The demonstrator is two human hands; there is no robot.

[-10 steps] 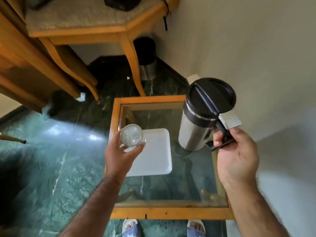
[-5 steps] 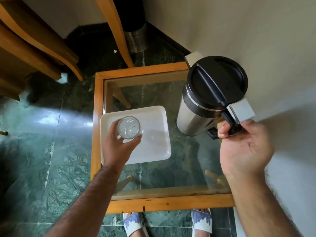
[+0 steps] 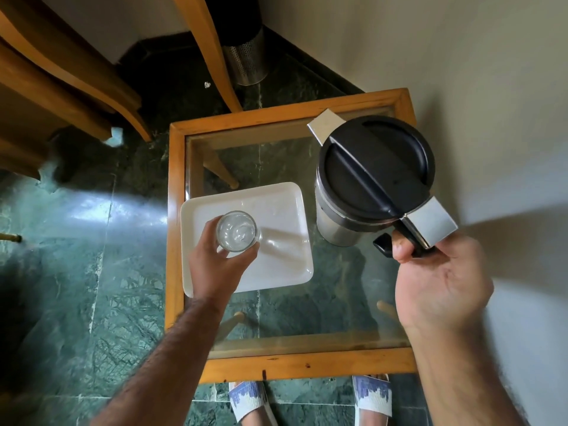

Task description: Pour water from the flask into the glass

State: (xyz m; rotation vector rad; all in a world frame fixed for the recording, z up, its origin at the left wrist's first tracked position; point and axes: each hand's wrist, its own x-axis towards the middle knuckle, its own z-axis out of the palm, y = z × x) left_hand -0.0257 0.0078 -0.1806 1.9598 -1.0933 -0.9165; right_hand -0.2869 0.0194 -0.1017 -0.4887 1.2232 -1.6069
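We saw a flask with a brushed silver steel body, a black lid and a black handle capped in silver. The glass was clear and colourless. Under it lay a plain white tray. The table had an orange-brown wooden frame with a few dark knots, around a transparent top. The floor was dark green marble with pale veining and thin light seams between the slabs. The wall was off-white. A bin showed perforated silver metal below a black upper part. The sandals were white with a blue blocky pattern. The other furniture was honey-coloured wood.
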